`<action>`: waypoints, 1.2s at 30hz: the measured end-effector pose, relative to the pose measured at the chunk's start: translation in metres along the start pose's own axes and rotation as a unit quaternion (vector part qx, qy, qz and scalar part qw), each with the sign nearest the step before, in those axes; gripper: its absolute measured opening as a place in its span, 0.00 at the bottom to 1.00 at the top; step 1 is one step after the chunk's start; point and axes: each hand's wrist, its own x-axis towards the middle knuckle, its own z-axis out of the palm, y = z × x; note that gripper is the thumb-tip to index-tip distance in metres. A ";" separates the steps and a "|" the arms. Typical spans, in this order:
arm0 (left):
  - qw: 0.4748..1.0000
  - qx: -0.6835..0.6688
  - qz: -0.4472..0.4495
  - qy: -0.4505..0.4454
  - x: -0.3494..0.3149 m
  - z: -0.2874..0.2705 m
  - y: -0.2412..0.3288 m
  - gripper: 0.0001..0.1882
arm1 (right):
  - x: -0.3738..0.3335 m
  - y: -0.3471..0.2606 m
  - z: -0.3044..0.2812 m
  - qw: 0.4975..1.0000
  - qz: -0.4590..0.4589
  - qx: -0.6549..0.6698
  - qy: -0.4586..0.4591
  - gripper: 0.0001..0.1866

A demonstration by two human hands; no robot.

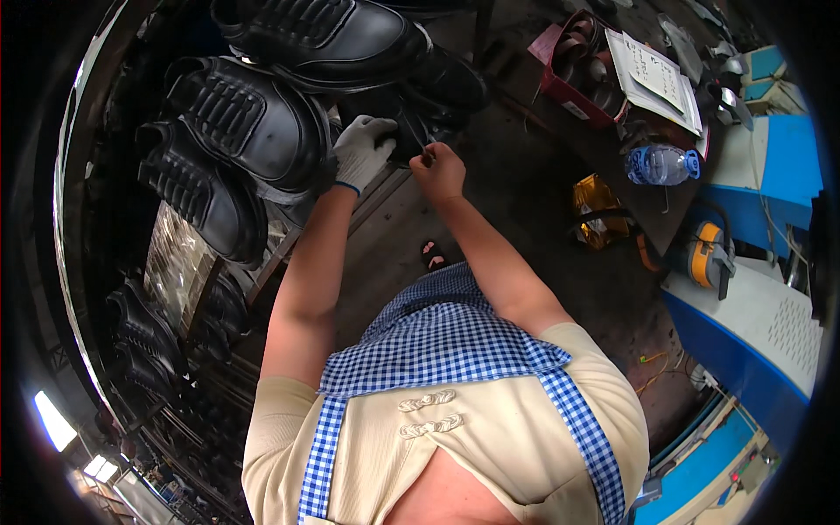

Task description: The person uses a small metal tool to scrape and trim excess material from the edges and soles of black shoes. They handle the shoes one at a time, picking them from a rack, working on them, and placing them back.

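Note:
My left hand (363, 150), in a white knitted glove with a blue cuff, has its fingers curled over a dark shoe (385, 107) and grips it. Much of that shoe is hidden by the hand and by the shoes around it. Just to the right, my bare right hand (440, 172) is closed in a pinch close against the same shoe. A small thin dark thing shows at its fingertips, too small to name. Black lace-up shoes (241, 114) stand in a row on the left, beside my gloved hand.
A rack (179, 262) with more shoes stands at the left. On the right, a dark table holds a red box (573, 87), papers (652, 74) and a water bottle (662, 165). Yellow earmuffs (705, 254) lie on a blue-and-white machine (752, 306).

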 end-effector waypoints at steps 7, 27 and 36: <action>0.999 -0.034 -0.009 -0.009 0.000 -0.005 0.003 0.16 | -0.013 0.059 -0.029 0.995 0.028 0.014 -0.095 0.13; 0.968 0.091 -0.119 0.200 0.158 -0.007 -0.002 0.26 | -0.062 0.231 -0.187 0.959 0.153 -0.057 -0.232 0.10; 0.973 0.027 -0.131 0.187 0.142 0.015 0.029 0.24 | -0.011 0.221 -0.235 0.944 0.218 0.148 -0.197 0.09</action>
